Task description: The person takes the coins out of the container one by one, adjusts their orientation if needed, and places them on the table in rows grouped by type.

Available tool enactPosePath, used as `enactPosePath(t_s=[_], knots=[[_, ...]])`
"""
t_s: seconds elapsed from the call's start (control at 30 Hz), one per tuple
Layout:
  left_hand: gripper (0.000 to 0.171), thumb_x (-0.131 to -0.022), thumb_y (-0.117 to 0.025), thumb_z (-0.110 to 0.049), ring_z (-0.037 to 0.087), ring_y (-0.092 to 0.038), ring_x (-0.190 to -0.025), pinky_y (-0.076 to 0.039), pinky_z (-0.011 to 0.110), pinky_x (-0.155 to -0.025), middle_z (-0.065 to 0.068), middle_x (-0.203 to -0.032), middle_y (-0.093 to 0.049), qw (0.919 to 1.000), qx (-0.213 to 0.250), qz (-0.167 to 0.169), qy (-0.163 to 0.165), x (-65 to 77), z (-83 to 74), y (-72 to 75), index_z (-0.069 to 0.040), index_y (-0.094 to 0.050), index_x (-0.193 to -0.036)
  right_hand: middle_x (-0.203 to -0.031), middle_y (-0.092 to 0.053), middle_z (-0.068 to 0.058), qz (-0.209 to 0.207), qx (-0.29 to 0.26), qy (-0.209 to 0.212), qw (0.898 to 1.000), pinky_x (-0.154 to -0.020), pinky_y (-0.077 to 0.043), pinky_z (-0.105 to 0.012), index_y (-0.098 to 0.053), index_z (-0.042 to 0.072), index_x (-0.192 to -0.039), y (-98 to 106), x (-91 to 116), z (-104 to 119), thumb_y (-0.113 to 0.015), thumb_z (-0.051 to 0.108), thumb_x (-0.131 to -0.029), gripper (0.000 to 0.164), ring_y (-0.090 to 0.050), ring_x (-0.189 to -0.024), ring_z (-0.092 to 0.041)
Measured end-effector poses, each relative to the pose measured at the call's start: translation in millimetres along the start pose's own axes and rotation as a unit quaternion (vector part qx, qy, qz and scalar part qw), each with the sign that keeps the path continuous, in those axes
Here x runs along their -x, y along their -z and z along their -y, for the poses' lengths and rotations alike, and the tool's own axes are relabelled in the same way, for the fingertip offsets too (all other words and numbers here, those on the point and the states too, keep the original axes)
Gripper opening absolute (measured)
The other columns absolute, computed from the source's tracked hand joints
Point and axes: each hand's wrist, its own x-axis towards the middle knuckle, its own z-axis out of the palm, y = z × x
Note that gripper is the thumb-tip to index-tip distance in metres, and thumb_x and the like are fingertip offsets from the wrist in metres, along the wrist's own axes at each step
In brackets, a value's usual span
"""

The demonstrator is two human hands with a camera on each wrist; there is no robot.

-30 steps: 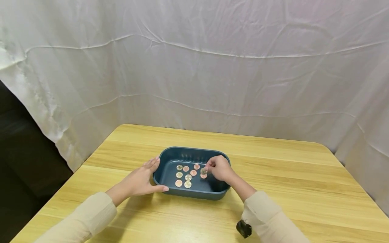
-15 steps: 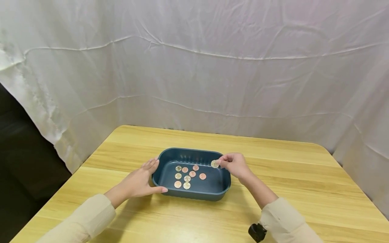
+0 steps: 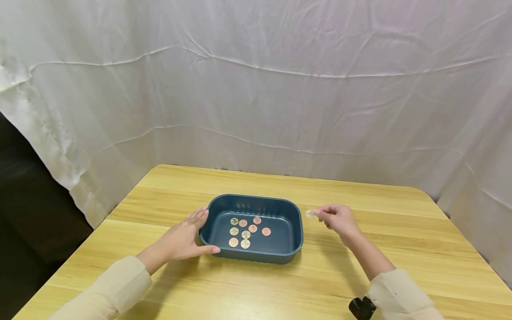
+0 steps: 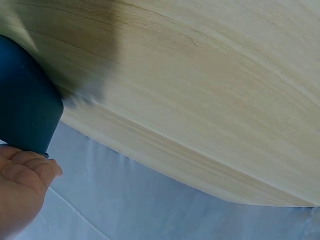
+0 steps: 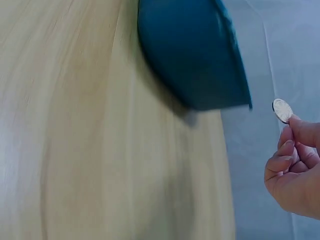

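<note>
Head view showed us the right hand [image 3: 338, 221] pinching a silvery coin [image 3: 310, 214] by its edge, right of centre in the frame, just beside the dark blue tray [image 3: 256, 255]. We saw the left hand [image 3: 180, 238] rest, fingers extended, against the tray's left end; nine coins [image 3: 253, 228] lay inside, lower centre.

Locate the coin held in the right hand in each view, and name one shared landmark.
Head: coin right of centre, just right of the blue tray.
Left wrist: coin not in view.
Right wrist: near the right edge, mid-height, in the right hand.
Shared landmark: blue tray.
</note>
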Motion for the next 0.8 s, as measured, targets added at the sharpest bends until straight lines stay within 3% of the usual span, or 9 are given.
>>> enactPosePath(t_s=[0.3, 0.47, 0.8], knots=[[0.106, -0.072, -0.059, -0.070, 0.042, -0.029, -0.136, -0.034, 0.054, -0.105, 0.023, -0.149, -0.029, 1.0000, 0.003, -0.002, -0.003, -0.7, 1.8, -1.2, 0.006, -0.032, -0.141, -0.069, -0.061, 0.005, -0.008, 0.013, -0.044, 0.999, -0.049, -0.037, -0.021, -0.065, -0.005, -0.084, 13, -6, -33, -0.059, 0.008, -0.089, 0.016, -0.040, -0.053, -0.006], [0.106, -0.073, -0.059, -0.070, 0.042, -0.030, -0.135, -0.034, 0.054, -0.105, 0.022, -0.149, -0.028, 1.0000, 0.007, -0.003, -0.004, -0.1, 1.8, -3.2, 0.006, -0.031, -0.141, -0.070, -0.065, 0.001, -0.019, 0.017, -0.084, 0.996, -0.048, -0.040, -0.019, -0.066, -0.007, -0.091, 10, -12, -48, -0.061, 0.005, -0.085, 0.014, -0.045, -0.053, -0.007], [0.105, -0.073, -0.059, -0.069, 0.042, -0.031, -0.135, -0.035, 0.054, -0.105, 0.023, -0.149, -0.029, 0.9999, 0.009, -0.009, -0.004, 0.2, 1.3, -3.3, 0.007, -0.032, -0.141, -0.056, -0.054, 0.002, -0.030, 0.026, -0.110, 0.993, -0.043, -0.031, -0.016, -0.067, -0.008, -0.085, 0, -20, -54, -0.063, 0.003, -0.081, 0.011, -0.035, -0.043, -0.003]])
